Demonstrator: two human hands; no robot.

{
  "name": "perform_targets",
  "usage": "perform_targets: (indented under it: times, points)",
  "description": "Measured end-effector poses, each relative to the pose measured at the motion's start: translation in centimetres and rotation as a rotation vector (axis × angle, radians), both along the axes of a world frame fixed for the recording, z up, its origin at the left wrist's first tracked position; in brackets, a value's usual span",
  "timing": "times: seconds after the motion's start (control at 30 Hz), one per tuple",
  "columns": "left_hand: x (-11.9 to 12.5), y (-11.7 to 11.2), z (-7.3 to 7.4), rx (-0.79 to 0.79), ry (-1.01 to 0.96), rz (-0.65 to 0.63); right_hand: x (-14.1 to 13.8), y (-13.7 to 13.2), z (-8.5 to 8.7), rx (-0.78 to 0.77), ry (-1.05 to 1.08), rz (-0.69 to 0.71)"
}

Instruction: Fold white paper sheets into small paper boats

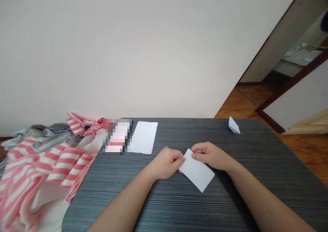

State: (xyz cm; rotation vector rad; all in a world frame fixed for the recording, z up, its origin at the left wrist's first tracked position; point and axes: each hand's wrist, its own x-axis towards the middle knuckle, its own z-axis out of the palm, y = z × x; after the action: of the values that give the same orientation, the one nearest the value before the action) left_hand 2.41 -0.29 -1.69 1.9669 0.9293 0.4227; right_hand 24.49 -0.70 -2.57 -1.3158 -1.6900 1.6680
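A small white folded paper (pixel 198 173) lies tilted on the dark striped table (pixel 159 204), near its middle. My left hand (pixel 166 162) pinches the paper's left upper edge with curled fingers. My right hand (pixel 208 156) is closed on the paper's top corner from the right. Both forearms reach in from the bottom of the view.
A stack of white paper sheets (pixel 143 137) lies at the table's far left, beside a blurred pink and white item (pixel 118 136). A small folded paper shape (pixel 233 125) stands at the far right. Red-and-white striped cloth (pixel 38 170) is heaped left of the table. Wooden floor shows right.
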Motion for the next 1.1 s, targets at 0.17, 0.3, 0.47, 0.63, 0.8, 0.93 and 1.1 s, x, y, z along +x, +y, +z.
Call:
perform_targets:
  times: [0.17,0.3,0.47,0.63,0.8,0.93,1.1]
  points:
    - [0.03,-0.06,0.09,-0.031,-0.007,0.007,-0.29,-0.10,0.34,0.051,-0.047,-0.043]
    - [0.04,-0.09,0.23,-0.013,0.002,-0.001,-0.60,-0.13,0.61,0.055,0.005,-0.041]
    - [0.15,-0.10,0.11,-0.004,0.003,0.007,-0.69,-0.11,0.44,0.060,0.005,-0.029]
    - [0.27,-0.04,-0.10,-0.014,-0.008,0.022,-0.62,-0.02,0.19,0.120,-0.038,-0.065]
    - [0.27,0.06,-0.19,0.015,0.007,0.002,-0.71,0.01,0.37,0.190,-0.068,-0.070]
    - [0.29,0.08,-0.04,0.025,0.013,-0.005,-0.97,0.00,0.47,0.226,-0.117,-0.102]
    - [0.33,0.05,-0.04,-0.057,-0.024,0.045,-0.84,-0.02,0.22,0.174,-0.074,-0.118]
